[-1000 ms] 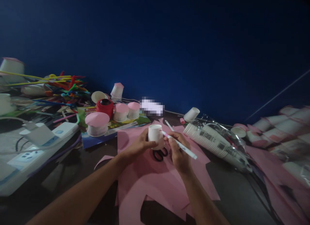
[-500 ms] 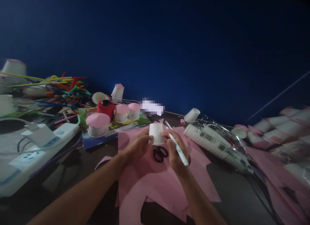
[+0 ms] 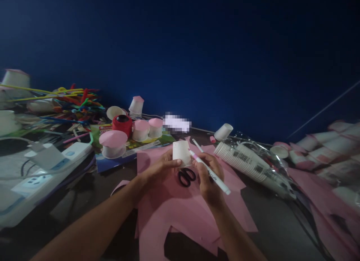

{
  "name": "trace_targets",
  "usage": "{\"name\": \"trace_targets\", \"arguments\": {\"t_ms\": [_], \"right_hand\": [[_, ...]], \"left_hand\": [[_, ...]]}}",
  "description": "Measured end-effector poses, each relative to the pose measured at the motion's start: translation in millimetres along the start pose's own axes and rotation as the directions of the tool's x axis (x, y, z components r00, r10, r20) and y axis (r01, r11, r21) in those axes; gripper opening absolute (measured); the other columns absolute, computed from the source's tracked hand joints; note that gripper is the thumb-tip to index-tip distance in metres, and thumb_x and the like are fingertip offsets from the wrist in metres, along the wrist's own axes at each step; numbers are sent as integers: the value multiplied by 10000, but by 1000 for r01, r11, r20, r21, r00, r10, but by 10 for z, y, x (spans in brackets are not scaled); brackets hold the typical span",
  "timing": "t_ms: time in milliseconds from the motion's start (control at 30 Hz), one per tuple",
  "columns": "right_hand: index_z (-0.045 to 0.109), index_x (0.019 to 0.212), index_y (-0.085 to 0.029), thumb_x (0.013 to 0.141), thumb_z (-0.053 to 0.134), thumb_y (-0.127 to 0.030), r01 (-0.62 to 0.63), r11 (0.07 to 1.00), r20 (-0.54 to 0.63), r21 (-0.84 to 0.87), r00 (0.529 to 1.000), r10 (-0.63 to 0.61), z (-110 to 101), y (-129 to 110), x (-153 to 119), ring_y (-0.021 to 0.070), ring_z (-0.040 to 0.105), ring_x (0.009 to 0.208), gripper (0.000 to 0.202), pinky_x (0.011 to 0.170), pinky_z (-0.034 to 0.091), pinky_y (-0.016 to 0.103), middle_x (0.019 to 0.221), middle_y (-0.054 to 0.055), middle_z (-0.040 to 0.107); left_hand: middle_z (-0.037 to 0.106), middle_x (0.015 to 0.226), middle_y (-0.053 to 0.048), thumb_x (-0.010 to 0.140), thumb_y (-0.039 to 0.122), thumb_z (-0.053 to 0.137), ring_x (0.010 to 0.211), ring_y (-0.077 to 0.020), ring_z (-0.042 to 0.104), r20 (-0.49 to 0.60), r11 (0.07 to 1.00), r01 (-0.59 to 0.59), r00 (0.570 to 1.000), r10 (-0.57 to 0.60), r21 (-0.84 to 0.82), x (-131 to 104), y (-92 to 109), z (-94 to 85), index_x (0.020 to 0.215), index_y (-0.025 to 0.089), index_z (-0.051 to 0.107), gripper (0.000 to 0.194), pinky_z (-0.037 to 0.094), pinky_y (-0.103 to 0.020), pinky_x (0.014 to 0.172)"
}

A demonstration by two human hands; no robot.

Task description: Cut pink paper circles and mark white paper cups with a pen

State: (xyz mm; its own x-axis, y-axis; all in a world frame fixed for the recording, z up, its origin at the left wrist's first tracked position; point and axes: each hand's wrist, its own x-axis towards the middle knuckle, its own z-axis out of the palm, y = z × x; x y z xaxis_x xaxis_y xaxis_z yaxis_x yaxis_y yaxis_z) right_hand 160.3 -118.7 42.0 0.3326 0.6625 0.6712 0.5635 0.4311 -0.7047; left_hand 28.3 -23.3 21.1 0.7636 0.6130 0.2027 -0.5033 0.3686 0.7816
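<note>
My left hand (image 3: 166, 165) is closed round the left side of a white paper cup (image 3: 181, 153), which is upside down and slightly tilted. My right hand (image 3: 209, 174) grips a white marker (image 3: 213, 174) with a pink band near its tip. That tip is at the cup's right edge; whether it touches, I cannot tell. Just beyond my right fingers shows a slim white piece (image 3: 197, 144), like a pen cap. Under the cup, black-handled scissors (image 3: 186, 177) lie on pink paper sheets (image 3: 180, 216), their blades hidden.
To the left are pink-topped cups (image 3: 113, 139), a red round object (image 3: 122, 125), a white power strip (image 3: 36, 180) and a heap of pipe cleaners (image 3: 80, 99). A sleeve of stacked cups (image 3: 247, 163) lies right, with more cups (image 3: 323, 148) beyond. A blue wall (image 3: 180, 58) stands behind.
The marker has swung so its tip points at the cup, showing its pink band. My right fingers have come off the cup's side, and the cup has tilted slightly.
</note>
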Motion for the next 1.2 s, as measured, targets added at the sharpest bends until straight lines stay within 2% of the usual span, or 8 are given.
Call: {"name": "trace_targets", "arguments": {"t_ms": [67, 200, 300, 433, 567, 733, 867, 1200], "right_hand": [[593, 978, -214, 870, 530, -247, 27, 1000, 34, -9, 999, -27, 7, -22, -2, 160, 599, 688, 129, 617, 504, 288, 819, 28, 623], [601, 1004, -219, 859, 533, -187, 145, 989, 104, -16, 984, -142, 14, -31, 16, 183, 613, 819, 163, 724, 515, 326, 893, 46, 620], [604, 1013, -222, 865, 524, -167, 176, 984, 123, -1, 977, -175, 10, -25, 38, 185, 613, 832, 177, 733, 518, 333, 889, 48, 616], [605, 1020, -221, 874, 516, -158, 178, 984, 121, 9, 977, -178, 11, -12, 51, 181, 606, 827, 182, 725, 517, 333, 885, 47, 609], [604, 1035, -223, 874, 518, -143, 170, 985, 126, 17, 977, -171, 12, 7, 52, 174, 602, 829, 200, 717, 512, 323, 902, 46, 607], [612, 1009, -220, 873, 522, -146, 159, 987, 110, 6, 981, -159, 4, 16, 62, 171, 599, 815, 179, 714, 500, 319, 884, 38, 609], [610, 1013, -222, 874, 524, -156, 147, 989, 116, 12, 982, -147, 2, 17, 62, 178, 601, 828, 176, 713, 501, 324, 897, 41, 610], [615, 1000, -207, 869, 526, -148, 156, 988, 115, 7, 981, -156, 17, 42, 61, 175, 595, 829, 169, 730, 491, 318, 890, 40, 608]], "left_hand": [[662, 1091, -129, 689, 225, 745, 1036, -278, 607, 1, 1000, -1, 1000, 1, 5, 12, -8, -16, 1200, 147, 569, 545, 427, -364, 906], [666, 1081, -116, 672, 226, 763, 1017, -268, 610, -27, 999, -1, 1000, 2, 39, 18, -2, -12, 1187, 151, 577, 553, 428, -340, 875], [660, 1093, -100, 661, 235, 776, 1020, -261, 601, -42, 998, -12, 999, 14, 54, 19, 6, 3, 1191, 169, 571, 572, 428, -322, 847], [650, 1113, -94, 664, 234, 779, 1021, -252, 593, -32, 996, -5, 999, 8, 86, 19, 7, -2, 1194, 180, 570, 572, 422, -319, 848], [646, 1118, -103, 725, 237, 730, 1003, -242, 592, -4, 994, 10, 1000, -9, 107, -2, 1, -14, 1175, 168, 593, 476, 411, -328, 867], [637, 1144, -111, 784, 208, 635, 1038, -241, 572, -2, 998, -8, 1000, 8, 59, -26, -1, -9, 1175, 155, 599, 397, 390, -339, 906], [652, 1115, -99, 766, 169, 621, 1030, -240, 578, -50, 999, 18, 999, -15, 50, -23, -1, -10, 1175, 164, 599, 410, 393, -336, 897], [648, 1095, -94, 732, 140, 640, 980, -226, 578, -69, 998, -11, 998, 16, 67, -4, -30, -59, 1178, 154, 586, 450, 398, -319, 849]]}}
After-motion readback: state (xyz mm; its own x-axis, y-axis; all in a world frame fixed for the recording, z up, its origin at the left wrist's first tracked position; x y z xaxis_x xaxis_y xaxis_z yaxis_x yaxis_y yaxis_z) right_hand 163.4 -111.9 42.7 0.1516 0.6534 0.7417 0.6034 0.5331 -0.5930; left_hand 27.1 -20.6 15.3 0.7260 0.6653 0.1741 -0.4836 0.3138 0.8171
